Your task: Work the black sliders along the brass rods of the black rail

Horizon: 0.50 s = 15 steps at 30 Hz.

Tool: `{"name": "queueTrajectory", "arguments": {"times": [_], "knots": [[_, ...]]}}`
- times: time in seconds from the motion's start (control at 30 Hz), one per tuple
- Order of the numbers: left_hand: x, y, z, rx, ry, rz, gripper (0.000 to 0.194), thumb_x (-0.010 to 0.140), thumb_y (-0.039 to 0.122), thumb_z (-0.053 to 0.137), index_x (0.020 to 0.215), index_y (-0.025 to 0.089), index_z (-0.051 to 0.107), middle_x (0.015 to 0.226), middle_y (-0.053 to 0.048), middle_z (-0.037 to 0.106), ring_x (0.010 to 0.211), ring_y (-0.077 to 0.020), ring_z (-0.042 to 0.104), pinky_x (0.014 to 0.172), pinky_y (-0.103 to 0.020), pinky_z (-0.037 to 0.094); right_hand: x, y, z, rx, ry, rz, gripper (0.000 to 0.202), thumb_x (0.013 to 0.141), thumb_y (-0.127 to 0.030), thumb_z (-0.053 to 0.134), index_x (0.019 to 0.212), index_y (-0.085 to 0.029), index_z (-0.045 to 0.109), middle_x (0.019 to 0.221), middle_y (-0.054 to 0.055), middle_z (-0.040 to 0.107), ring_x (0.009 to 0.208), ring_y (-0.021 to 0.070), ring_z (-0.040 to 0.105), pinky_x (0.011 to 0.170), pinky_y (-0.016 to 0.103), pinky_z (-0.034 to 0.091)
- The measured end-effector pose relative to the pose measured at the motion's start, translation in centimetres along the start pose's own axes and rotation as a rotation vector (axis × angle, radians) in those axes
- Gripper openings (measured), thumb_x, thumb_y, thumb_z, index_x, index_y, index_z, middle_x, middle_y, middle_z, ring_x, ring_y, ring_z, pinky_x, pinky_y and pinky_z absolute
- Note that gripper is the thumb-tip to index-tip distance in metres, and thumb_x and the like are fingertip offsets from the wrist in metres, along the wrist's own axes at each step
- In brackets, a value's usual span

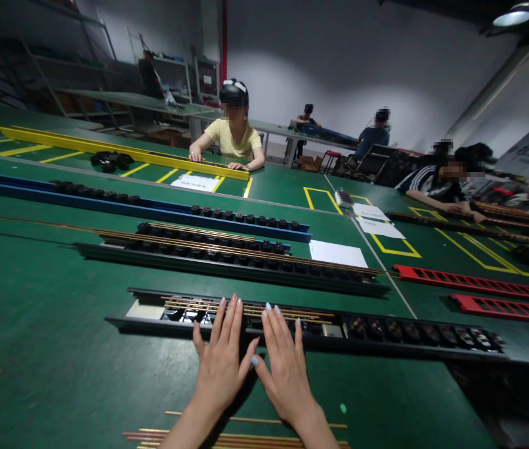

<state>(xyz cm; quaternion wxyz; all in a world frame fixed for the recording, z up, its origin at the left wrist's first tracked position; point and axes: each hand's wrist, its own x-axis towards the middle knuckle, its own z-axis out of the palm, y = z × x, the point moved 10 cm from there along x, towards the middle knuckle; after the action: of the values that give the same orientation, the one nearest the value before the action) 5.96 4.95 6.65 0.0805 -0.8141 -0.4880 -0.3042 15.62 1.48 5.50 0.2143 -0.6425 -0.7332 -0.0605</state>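
Observation:
Side by side, my left hand (221,362) and my right hand (283,368) lie with fingers stretched out over a black metal channel (264,335). Their fingertips reach thin brass-coloured rods (287,312) lying along the channel; whether they press on them I cannot tell. Beneath the rods, dark shiny parts sit in the channel, partly hidden by my hands. A row of round black pieces (416,332) fills its right part. More thin rods (255,441) lie on the green table below my wrists, partly covered by my forearms.
Beyond stand another black channel (227,268) carrying rods and black pieces, a blue channel (161,206) and a yellow one (119,148). Red slotted rails (479,282) lie at right. A person in yellow (233,134) sits opposite; another person (437,178) leans over the table at right.

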Motion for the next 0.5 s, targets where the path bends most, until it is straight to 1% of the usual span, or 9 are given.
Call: {"name": "queueTrajectory", "arguments": {"times": [0.1,0.23,0.37,0.5], "knots": [[0.1,-0.1,0.1,0.002,-0.004,-0.001,0.073,0.089,0.036,0.046,0.15,0.018,0.011,0.147,-0.012,0.042,0.138,-0.0228,0.034,0.115,-0.052,-0.007,-0.1,-0.1,0.2,0.004,0.014,0.025,0.062,0.098,-0.04,0.032,0.151,-0.023,0.006,0.152,0.004,0.031,0.141,0.0215,0.028,0.116,0.048,0.014],[0.2,-0.5,0.0,0.004,-0.005,-0.024,0.071,0.09,0.036,0.044,0.15,0.018,0.01,0.147,-0.012,0.042,0.137,-0.0235,0.035,0.114,-0.053,-0.006,-0.1,0.1,0.3,-0.004,-0.003,0.037,0.062,0.097,-0.04,0.033,0.151,-0.024,0.005,0.153,0.005,0.03,0.141,0.0227,0.027,0.115,0.05,0.018],[0.3,-1.1,-0.1,0.007,0.003,-0.065,0.071,0.09,0.036,0.043,0.15,0.019,0.009,0.147,-0.012,0.041,0.135,-0.024,0.039,0.114,-0.054,-0.004,-0.1,0.0,0.4,-0.007,-0.046,-0.014,0.065,0.097,-0.036,0.036,0.151,-0.022,0.004,0.153,0.005,0.028,0.142,0.0224,0.026,0.116,0.048,0.018],[0.3,-1.2,-0.1,0.0,0.002,-0.081,0.071,0.09,0.037,0.043,0.15,0.02,0.01,0.147,-0.011,0.041,0.135,-0.0245,0.038,0.114,-0.053,-0.004,-0.1,0.2,0.3,-0.013,-0.027,0.012,0.065,0.097,-0.035,0.035,0.151,-0.022,0.002,0.153,0.005,0.029,0.142,0.0225,0.026,0.116,0.049,0.017]]}}
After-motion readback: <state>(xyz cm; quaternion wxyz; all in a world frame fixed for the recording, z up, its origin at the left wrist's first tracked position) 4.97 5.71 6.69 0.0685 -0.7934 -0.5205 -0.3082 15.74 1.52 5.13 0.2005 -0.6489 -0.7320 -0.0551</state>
